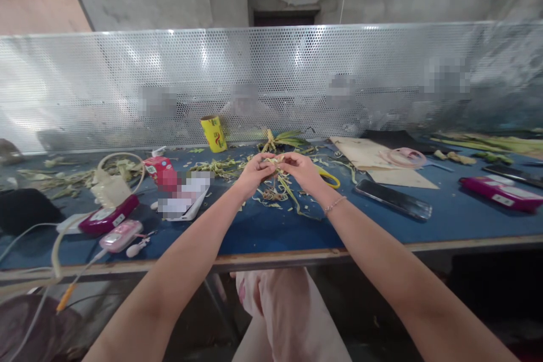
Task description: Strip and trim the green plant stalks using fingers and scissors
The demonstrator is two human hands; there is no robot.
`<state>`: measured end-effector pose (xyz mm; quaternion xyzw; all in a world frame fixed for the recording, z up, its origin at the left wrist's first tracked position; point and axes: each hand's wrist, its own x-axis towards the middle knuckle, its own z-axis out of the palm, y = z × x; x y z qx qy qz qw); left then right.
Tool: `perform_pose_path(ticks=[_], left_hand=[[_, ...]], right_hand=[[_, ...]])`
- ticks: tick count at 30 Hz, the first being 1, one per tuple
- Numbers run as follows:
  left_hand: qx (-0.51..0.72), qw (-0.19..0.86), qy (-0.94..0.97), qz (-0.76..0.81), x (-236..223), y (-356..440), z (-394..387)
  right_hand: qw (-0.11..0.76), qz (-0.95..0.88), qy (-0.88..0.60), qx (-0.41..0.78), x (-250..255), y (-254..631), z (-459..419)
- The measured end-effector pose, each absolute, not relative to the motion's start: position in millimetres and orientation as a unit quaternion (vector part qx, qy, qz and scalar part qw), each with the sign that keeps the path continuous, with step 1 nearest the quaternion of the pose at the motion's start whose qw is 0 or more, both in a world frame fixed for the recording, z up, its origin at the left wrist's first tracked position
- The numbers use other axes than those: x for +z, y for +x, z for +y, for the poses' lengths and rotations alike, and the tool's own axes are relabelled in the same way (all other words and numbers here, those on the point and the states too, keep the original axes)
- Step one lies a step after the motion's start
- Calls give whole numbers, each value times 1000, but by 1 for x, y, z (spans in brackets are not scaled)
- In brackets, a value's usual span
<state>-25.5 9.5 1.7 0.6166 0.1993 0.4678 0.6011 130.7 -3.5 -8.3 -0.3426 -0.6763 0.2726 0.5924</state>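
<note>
Over the blue tabletop (250,235), my left hand (254,174) and my right hand (302,172) meet fingertip to fingertip. Pinched between them is a small pale piece of plant (279,160), partly covered by the fingers. A long greenish stem (292,195) trails below the hands toward the right; whether it joins the pinched piece is unclear. Curly plant scraps (274,197) lie under and around the fingers. Beside my right wrist a yellow loop handle (331,177) shows, the rest hidden. Just beyond the hands rests a leafy plant stump (271,140).
A yellow tube (213,133) stands near the perforated metal screen (263,62). To the left are a red pouch (161,172), a white phone (189,199), a magenta case (108,216) and cables. A dark phone (394,199) and cardboard sheets (358,159) lie to the right.
</note>
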Motion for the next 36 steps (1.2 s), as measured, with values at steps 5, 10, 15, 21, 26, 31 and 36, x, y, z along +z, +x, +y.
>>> perform_pose_path(ticks=[5, 10, 15, 21, 26, 31, 36], left_hand=[[464, 613, 609, 198, 1, -26, 10], [466, 624, 593, 203, 2, -24, 8], [474, 630, 579, 209, 1, -22, 10], [520, 502, 651, 231, -8, -15, 16], [510, 435, 689, 275, -8, -12, 15], [523, 400, 675, 332, -6, -15, 18], [536, 449, 606, 378, -7, -20, 27]], right_hand=[[586, -687, -330, 277, -8, 130, -4], [601, -670, -328, 287, -10, 128, -2], [621, -642, -361, 267, -10, 130, 1], [650, -602, -408, 221, -11, 136, 6], [653, -597, -399, 242, -11, 132, 5], [623, -609, -425, 245, -6, 148, 8], [441, -612, -656, 6, -21, 187, 21]])
